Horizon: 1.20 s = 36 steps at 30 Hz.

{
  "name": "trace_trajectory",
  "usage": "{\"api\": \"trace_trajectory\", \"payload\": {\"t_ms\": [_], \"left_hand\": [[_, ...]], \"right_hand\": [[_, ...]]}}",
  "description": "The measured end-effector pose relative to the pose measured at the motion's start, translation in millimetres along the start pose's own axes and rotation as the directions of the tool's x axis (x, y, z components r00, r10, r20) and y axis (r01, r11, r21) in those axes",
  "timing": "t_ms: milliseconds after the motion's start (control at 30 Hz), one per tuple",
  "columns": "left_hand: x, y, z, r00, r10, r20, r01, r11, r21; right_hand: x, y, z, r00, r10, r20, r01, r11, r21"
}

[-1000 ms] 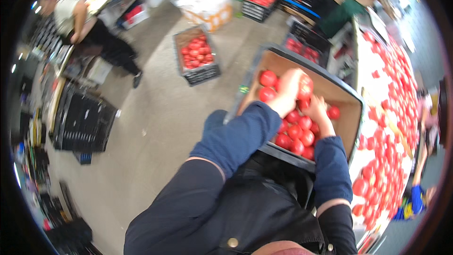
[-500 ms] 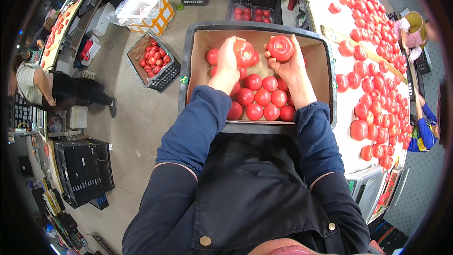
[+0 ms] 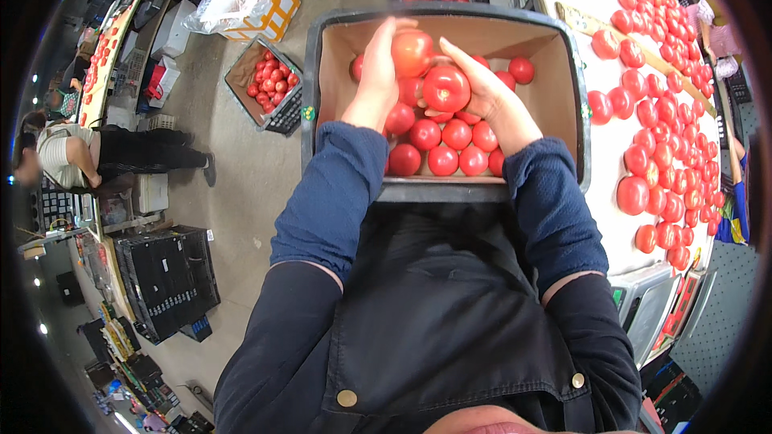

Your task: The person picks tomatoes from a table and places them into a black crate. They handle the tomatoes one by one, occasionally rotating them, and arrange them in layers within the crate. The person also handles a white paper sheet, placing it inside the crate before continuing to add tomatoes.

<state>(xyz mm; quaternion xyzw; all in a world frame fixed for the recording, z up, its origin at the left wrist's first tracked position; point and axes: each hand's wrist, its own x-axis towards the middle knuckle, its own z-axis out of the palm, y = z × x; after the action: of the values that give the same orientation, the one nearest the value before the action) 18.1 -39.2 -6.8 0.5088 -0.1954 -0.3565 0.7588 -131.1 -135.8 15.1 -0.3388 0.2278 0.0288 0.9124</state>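
My left hand (image 3: pixel 376 76) is closed round a large tomato (image 3: pixel 412 51) over the left middle of a black crate (image 3: pixel 575 100) lined with brown paper. My right hand (image 3: pixel 494 100) grips another tomato (image 3: pixel 446 89) just below and right of the first, the two fruits close together. Several more red tomatoes (image 3: pixel 457 134) lie in the crate beneath and around both hands, partly hidden by them.
A white table (image 3: pixel 603 193) spread with tomatoes runs along my right, with scales (image 3: pixel 651 305) near me. A smaller tomato crate (image 3: pixel 285 116), a wrapped box (image 3: pixel 249 8) and stacked black crates (image 3: pixel 165 285) stand leftward. A co-worker (image 3: pixel 92 153) works at a left-side bench.
Since half a second ago my hands have drawn closer together, the right one moving left with its tomato. The view has shifted, so the crate sits higher; earlier it was more tilted.
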Motion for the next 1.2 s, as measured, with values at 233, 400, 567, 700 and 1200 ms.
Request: {"api": "trace_trajectory", "payload": {"t_ms": [233, 400, 567, 700, 1200], "left_hand": [[6, 16, 1, 0.998, 0.032, 0.05, -0.018, 0.964, -0.266], [9, 19, -28, 0.94, -0.117, -0.32, 0.036, 0.968, -0.248], [8, 11, -21, 0.914, -0.114, -0.389, 0.019, 0.971, -0.239], [5, 12, -16, 0.915, -0.088, -0.394, -0.008, 0.971, -0.237], [14, 8, -32, 0.872, -0.09, -0.481, -0.047, 0.963, -0.265]], "right_hand": [[6, 3, -16, 0.966, -0.227, 0.12, 0.216, 0.971, 0.101], [-72, -21, 8, 0.695, -0.714, -0.08, 0.713, 0.672, 0.199], [-149, -69, -138, 0.386, -0.861, -0.33, 0.604, -0.035, 0.797], [-160, -57, -153, 0.473, -0.869, -0.145, 0.381, 0.054, 0.923], [98, 72, -20, 0.965, -0.261, -0.013, -0.126, -0.42, -0.899]]}}
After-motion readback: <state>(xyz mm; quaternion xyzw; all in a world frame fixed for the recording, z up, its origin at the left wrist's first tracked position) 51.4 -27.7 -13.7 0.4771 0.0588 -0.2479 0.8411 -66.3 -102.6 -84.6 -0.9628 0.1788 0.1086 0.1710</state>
